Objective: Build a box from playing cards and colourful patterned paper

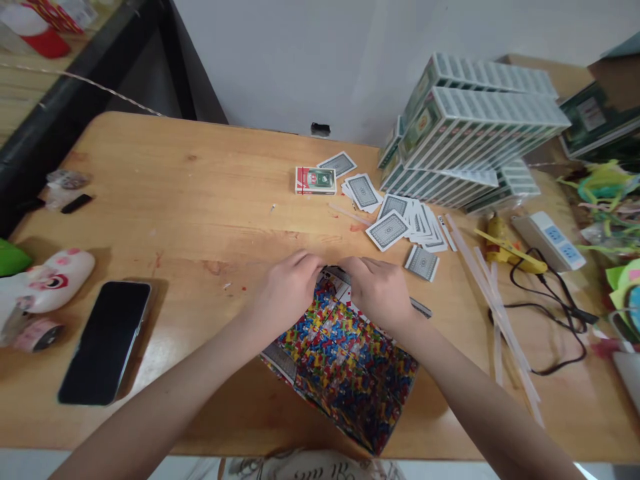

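A piece with a busy multicoloured pattern (345,353), creased into panels, stands near the table's front edge. I cannot tell whether it is a box or a folded sheet. Playing-card faces with red marks show along its far edge, and a grey card back is at its left corner. My left hand (295,287) is closed on the far edge, fingers curled and partly hidden. Close beside it, my right hand (381,293) pinches the same edge. Beyond my right hand lie a small stack of cards (423,263) and a spread of grey-backed cards (390,230).
A red and green card box (315,181) lies behind. Stacked card packs (480,127) stand at the back right. Clear glue sticks (493,300), a yellow glue gun (500,241), and a power strip (550,241) with its cable are on the right. A phone (107,341) lies left.
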Demonstrator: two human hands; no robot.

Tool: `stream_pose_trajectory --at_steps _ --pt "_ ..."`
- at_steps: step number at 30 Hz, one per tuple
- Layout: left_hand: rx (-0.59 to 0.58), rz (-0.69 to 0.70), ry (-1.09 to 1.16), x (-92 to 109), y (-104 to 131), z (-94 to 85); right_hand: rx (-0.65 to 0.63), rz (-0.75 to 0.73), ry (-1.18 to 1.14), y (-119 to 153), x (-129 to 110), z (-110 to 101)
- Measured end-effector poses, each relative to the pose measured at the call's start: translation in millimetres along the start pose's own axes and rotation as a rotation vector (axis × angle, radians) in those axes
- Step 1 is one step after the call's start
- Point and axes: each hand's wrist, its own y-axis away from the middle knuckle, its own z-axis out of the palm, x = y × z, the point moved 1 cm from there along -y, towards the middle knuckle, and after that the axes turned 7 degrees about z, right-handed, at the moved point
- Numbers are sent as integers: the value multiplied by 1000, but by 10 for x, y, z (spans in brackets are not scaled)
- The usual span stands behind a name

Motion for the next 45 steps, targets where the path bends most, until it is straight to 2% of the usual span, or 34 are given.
stream_pose_trajectory --at_steps 5,13,16,19,23,25,27,29,31,33,36,40,45 --pt "-116 -116 -120 7 56 -51 -70 16 17 -15 -33 -25" --pt "-132 -63 -182 39 77 47 -129 33 13 -34 -47 43" --pt "-98 -37 -187 39 91 50 -191 51 -6 -58 -43 28" --pt "-51 -43 -198 36 96 27 -274 125 -81 -93 22 -73" --pt "12 -98 -259 72 110 -61 -507 163 -216 -110 203 -280" --pt "83 -109 -299 141 148 -126 -615 158 -200 -90 285 -352" --pt "127 -72 -346 262 215 -171 -661 166 -146 -64 330 -385" --pt "72 17 -364 423 299 -158 -662 177 -103 -48 333 -385" --pt "-139 63 -317 581 380 -68 -647 177 -82 -52 307 -369" --pt "-319 -76 -343 685 436 60 -631 158 -61 -75 273 -351" --pt "-478 -278 -385 741 462 242 -625 88 6 -118 243 -324" --pt "-525 -302 -422 729 452 382 -626 -12 50 -145 256 -284" --pt "-527 -285 -480 725 456 427 -657 -26 6 -144 302 -211"
